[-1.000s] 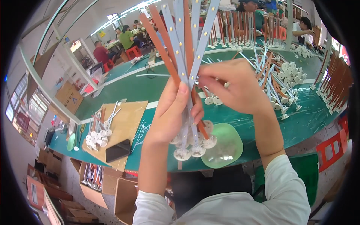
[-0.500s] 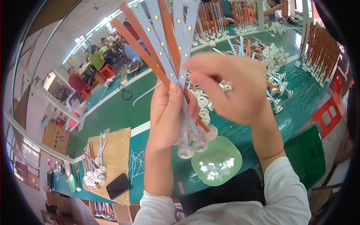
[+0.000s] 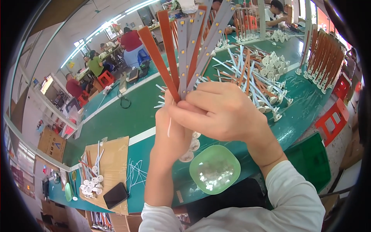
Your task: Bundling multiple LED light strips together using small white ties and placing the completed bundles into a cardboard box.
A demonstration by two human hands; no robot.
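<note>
Nearest, just below the grip, one pale green bowl (image 3: 215, 169) sits at the edge of the green table (image 3: 131, 112), with small clear bits inside too blurred to count. Above it both hands close together around a fan of light strips (image 3: 184, 50): the left hand (image 3: 172, 133) wraps the lower ends from behind, the right hand (image 3: 218, 111) lies over it with fingers curled tight across the front. About five strips spread upward from the grip, two showing orange-brown backs, the rest white faces dotted with small yellow squares. Three white round caps (image 3: 191, 149) on the strips' lower ends poke out under the hands. Down and to the left of the grip one black phone (image 3: 115, 195) lies on a cardboard sheet (image 3: 114, 162) beside a small heap of strips and caps. Beyond the grip to the right, a loose pile of strips (image 3: 257, 73) covers the table; its number cannot be told. Farther off to the left, three seated people (image 3: 129, 40) work at another bench.
</note>
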